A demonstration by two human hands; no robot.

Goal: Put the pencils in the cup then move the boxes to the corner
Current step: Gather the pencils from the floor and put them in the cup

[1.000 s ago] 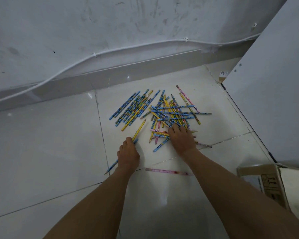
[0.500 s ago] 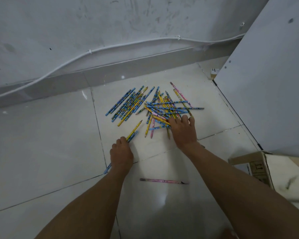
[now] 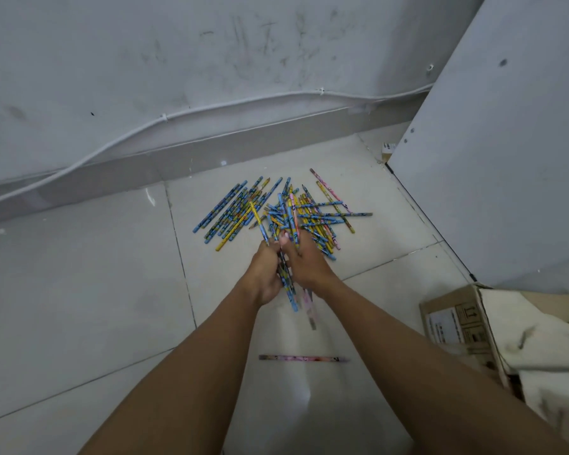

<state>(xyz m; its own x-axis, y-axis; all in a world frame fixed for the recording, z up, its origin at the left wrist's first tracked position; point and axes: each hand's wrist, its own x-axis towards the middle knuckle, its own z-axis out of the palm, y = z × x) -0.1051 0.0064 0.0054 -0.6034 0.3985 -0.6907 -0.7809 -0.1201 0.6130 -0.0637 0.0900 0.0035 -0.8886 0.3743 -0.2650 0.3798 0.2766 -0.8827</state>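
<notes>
A heap of blue, yellow and pink pencils (image 3: 312,215) lies on the white tiled floor near the wall. My left hand (image 3: 266,270) and my right hand (image 3: 309,264) are pressed together at the heap's near edge and grip a bunch of pencils (image 3: 288,284) between them; the bunch sticks out above and below the hands. One pink pencil (image 3: 303,358) lies alone on the floor between my forearms. A cardboard box (image 3: 454,323) sits at the right edge. No cup is in view.
A grey wall with a white cable (image 3: 165,118) runs along the back. A white panel (image 3: 493,159) stands upright on the right, forming a corner with the wall. White cloth (image 3: 546,349) covers the box. Bare tiles extend to the left.
Both hands swept inward from apart on the floor and came together, gathering a bunch of pencils between them. The loose pencils near the left hand are now in the bunch.
</notes>
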